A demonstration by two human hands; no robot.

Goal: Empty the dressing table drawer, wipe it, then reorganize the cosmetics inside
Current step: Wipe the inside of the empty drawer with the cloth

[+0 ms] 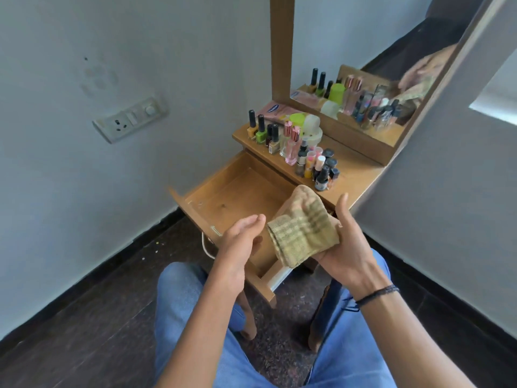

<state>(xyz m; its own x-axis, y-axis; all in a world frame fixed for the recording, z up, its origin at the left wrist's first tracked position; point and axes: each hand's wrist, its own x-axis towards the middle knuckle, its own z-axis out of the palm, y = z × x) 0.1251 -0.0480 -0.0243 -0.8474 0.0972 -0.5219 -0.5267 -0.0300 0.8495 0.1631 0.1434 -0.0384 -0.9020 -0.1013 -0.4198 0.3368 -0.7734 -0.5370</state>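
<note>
Head view. Noted drawer [232,191] pulled open below tabletop [355,169], wooden bottom showing; cosmetics [307,155] crowded on tabletop before mirror [363,107]. Folded cloth [302,225] gripped in right hand [347,242], covering drawer's near right corner; left hand [240,233] straight-fingered, just beside cloth.

Position: on the person's head
Facing: forward, down
Nearness: close over the drawer [235,191] front edge
Overlap: single view

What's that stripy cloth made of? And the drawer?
The cloth looks like woven cotton, soft and matte: it droops in folds and shows a coarse weave. The drawer looks like wood or wood-look board, smooth with slight sheen; grain and a dark knot show.
</note>
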